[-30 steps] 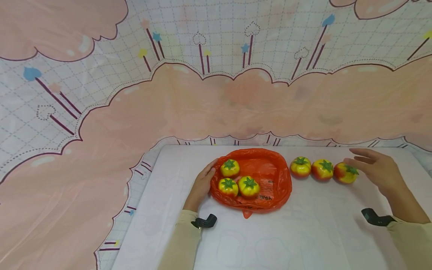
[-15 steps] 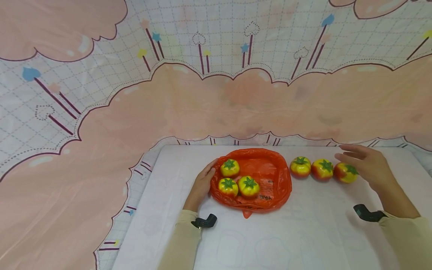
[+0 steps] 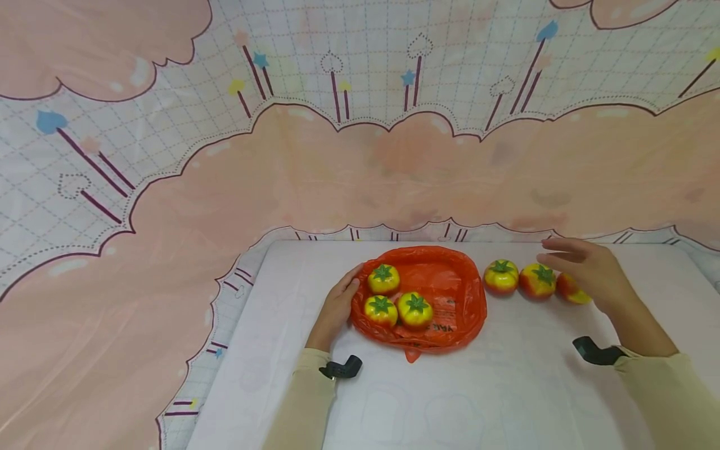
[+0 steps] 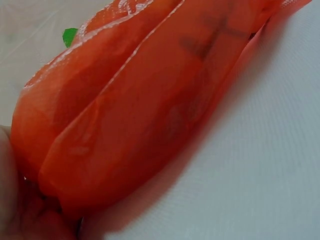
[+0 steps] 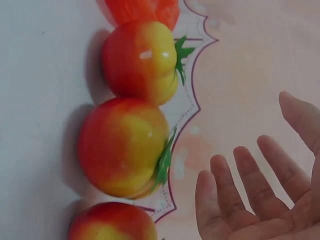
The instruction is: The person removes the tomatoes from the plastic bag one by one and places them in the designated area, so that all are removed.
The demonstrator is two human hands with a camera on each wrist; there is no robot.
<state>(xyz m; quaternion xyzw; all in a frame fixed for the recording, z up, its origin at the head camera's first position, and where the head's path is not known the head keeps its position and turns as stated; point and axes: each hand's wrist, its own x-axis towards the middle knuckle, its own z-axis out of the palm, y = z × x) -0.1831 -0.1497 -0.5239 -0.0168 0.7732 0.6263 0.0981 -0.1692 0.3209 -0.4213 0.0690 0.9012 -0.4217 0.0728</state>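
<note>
An opened-out red plastic bag (image 3: 467,300) lies on the white table with its rim rolled back. Three yellow-and-red toy tomatoes sit inside, among them the front right tomato (image 3: 415,310). My left hand (image 3: 335,306) grips the bag's left side; in the left wrist view the thumb lies against the bag (image 4: 125,125) and the other fingers are partly hidden. To the bag's right stand three more tomatoes in a row: a left one (image 3: 500,277), a middle one (image 5: 125,147) and a right one (image 3: 570,290). Over the right one hovers my right hand (image 3: 596,272), fingers extended, holding nothing and partly covering it.
The white table (image 3: 450,400) ends at the back against a pink and white patterned cloth (image 3: 394,175). Black wrist mounts sit on the left wrist (image 3: 341,367) and the right wrist (image 3: 598,352).
My right hand has moved left from beside the right tomato to above it, toward the middle one. The left hand, the bag and the tomatoes have stayed in place.
</note>
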